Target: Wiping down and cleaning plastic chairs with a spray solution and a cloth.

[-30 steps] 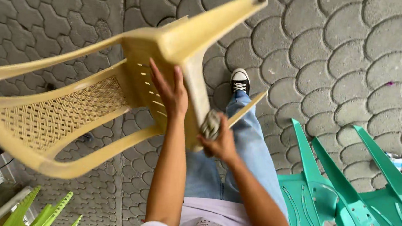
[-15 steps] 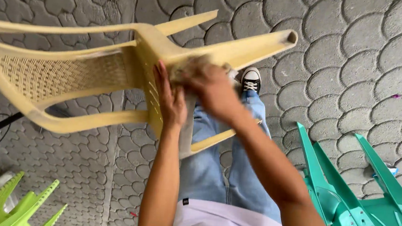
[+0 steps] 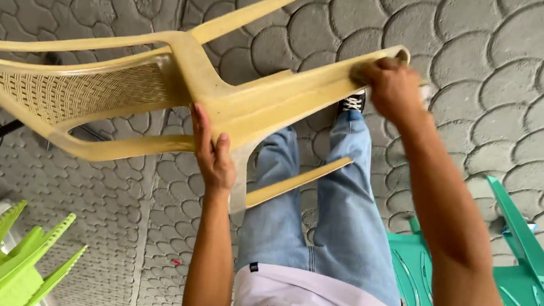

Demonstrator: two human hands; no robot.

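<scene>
While my left hand (image 3: 213, 160) gripped one yellow chair (image 3: 158, 95) mid-frame, my right hand (image 3: 391, 85) clasped one leg; green chairs (image 3: 2, 267) lower left, teal chairs (image 3: 526, 277) lower right.

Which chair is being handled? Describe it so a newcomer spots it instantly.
Above the scalloped grey paving, between the lime-green chairs and the teal chairs, one pale yellow plastic chair is tipped sideways in the air. Both hands hold it; only it has a woven-pattern back.

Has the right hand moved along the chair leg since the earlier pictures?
Yes. The right hand went from near the left hand out toward the tip of the chair leg.
</scene>
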